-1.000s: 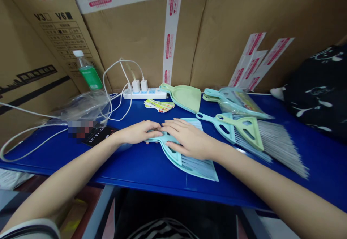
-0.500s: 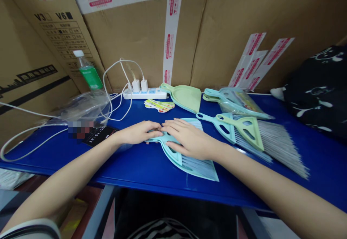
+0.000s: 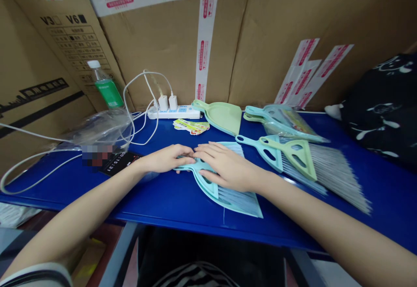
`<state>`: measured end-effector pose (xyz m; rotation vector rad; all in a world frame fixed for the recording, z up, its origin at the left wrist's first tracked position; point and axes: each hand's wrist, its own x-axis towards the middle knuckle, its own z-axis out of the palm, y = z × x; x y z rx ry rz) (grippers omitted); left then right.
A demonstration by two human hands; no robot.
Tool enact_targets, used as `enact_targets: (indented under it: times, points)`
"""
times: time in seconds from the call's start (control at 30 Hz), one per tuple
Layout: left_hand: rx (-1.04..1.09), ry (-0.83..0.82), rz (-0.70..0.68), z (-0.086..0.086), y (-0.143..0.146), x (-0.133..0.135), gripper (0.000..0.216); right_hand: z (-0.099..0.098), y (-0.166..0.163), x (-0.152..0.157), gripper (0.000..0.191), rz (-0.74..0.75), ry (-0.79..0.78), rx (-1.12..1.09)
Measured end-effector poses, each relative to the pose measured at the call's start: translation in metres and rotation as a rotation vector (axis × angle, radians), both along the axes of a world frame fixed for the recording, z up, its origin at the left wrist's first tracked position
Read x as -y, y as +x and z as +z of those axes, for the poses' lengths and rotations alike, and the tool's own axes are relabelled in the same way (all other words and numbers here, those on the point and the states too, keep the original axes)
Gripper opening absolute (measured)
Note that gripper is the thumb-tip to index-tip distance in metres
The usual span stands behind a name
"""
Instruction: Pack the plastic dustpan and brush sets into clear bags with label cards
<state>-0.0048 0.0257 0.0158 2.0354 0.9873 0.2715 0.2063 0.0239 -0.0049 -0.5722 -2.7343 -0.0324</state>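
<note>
Blue table (image 3: pixel 146 211) — left hand (image 3: pixel 167 158) gripping dustpan (image 3: pixel 207 192) by handle (image 3: pixel 186 166) — right hand (image 3: pixel 228 167) flat on brush (image 3: pixel 235 195), fingers together.

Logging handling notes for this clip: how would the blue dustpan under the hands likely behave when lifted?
The blue dustpan looks like thin moulded plastic, so it is probably stiff and light for its size. Lying flat, it seems unlikely to roll. The blue brush resting on it could slide if it tilts without the right hand.
</note>
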Motion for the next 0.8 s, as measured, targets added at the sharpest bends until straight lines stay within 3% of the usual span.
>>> enact_targets:
  times: [0.3,0.8]
  points:
    - [-0.011,0.0,0.031,-0.0073,-0.0018,-0.0018,0.028,0.0,0.0008,-0.0004,0.034,0.013,-0.021,-0.009]
    - [-0.069,0.041,0.027,-0.0009,0.0006,0.0038,0.023,0.0042,0.0085,-0.0039,0.038,-0.015,0.004,0.073]
